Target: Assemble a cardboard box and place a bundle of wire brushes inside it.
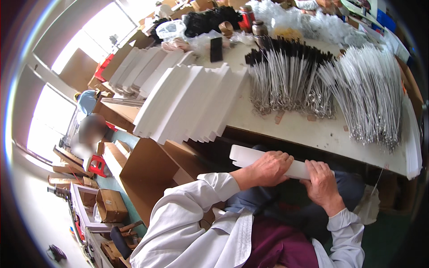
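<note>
Over my lap, in front of the table edge, I hold a long, narrow white carton [244, 156] between both hands. My left hand [270, 169] is closed around its middle, palm toward me. At the carton's right end my right hand [322, 181] is closed, its fingers over the top side. The carton's left end sticks out past my left hand, with a flap or slit showing there. What is inside the carton cannot be seen. Nearest beyond my hands lies a row of stacked flat white cartons [192, 102] at the table's left front.
Bundles of thin wire pieces with black tips [290, 80] and with white tips [371, 89] lie on the table [286, 129]. A black phone [216, 49] lies behind the carton stacks. A large open cardboard box [147, 169] stands left of my lap. Another person [91, 127] is farther left.
</note>
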Motion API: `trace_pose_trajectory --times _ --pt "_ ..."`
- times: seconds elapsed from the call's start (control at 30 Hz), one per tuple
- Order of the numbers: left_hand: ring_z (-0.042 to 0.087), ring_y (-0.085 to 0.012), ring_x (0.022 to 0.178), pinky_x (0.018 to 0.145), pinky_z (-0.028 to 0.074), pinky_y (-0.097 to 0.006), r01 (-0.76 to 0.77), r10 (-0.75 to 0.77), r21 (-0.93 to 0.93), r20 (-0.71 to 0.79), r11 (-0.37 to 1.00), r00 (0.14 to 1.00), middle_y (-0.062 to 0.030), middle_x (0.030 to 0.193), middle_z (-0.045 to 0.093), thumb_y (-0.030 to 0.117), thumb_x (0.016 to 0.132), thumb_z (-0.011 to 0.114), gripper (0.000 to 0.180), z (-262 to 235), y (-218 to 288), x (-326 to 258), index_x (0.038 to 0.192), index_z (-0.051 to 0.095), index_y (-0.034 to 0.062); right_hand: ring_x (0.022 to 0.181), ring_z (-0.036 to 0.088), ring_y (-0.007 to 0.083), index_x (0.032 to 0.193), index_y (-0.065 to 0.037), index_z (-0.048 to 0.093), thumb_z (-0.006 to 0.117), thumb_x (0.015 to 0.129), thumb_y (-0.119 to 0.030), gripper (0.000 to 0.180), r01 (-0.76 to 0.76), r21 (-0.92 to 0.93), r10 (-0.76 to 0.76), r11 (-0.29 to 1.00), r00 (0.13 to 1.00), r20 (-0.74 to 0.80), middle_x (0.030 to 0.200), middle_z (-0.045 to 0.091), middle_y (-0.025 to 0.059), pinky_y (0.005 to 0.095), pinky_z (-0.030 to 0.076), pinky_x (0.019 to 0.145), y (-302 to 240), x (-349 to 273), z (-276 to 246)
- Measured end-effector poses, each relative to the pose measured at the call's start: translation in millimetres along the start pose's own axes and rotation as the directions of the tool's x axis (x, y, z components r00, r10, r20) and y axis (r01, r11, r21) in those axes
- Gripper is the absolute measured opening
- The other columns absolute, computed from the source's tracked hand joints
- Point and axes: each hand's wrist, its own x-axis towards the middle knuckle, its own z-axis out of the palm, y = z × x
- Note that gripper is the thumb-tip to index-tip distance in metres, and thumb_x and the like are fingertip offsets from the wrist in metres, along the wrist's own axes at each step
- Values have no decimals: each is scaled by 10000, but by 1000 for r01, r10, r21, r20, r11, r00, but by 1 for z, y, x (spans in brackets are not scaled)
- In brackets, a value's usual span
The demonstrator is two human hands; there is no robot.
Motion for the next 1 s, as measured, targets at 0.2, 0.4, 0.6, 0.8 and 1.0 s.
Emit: trace_pose_trajectory --times 0.2,0.4,0.6,0.8,1.0 --pt "668 -381 961 839 549 -476 98 -98 -3 -30 995 995 -171 991 662 306 751 865 492 -47 -16 -13 1080 652 9 990 658 360 1180 30 684 812 810 -198 453 36 148 -28 988 998 -54 1052 708 172 449 511 894 10 15 -23" --pt "665 -398 1007 860 548 -483 90 -83 -72 99 993 992 -180 1051 654 389 716 898 648 -46 -20 -4 1172 639 9 1063 624 377 1253 23 667 844 785 -264 577 -87 236 61 968 992 114 1097 662 188 460 504 953 17 13 -40" --pt "650 -385 1074 902 538 -474 105 -83 -142 153 984 985 -190 1093 645 314 768 872 688 -51 -16 -8 1290 582 -28 1113 617 384 1305 27 645 864 776 -259 640 -120 234 92 965 988 126 1162 646 193 458 511 986 14 11 -44" --pt "662 -388 1060 921 539 -467 -33 31 28 42 999 999 -207 1112 648 280 781 848 701 -41 -25 -4 1322 548 -50 1086 638 368 1275 53 643 842 806 -313 627 -5 7 5 1000 1000 -26 1145 673 194 447 522 977 28 15 -32" --pt "679 -377 1027 900 550 -452 -68 73 -36 153 997 985 -203 1097 660 259 767 822 658 -34 -25 -1 1279 564 -64 1064 653 369 1268 85 624 799 820 -476 739 84 69 -88 994 995 44 1179 689 222 450 530 968 23 14 -19"
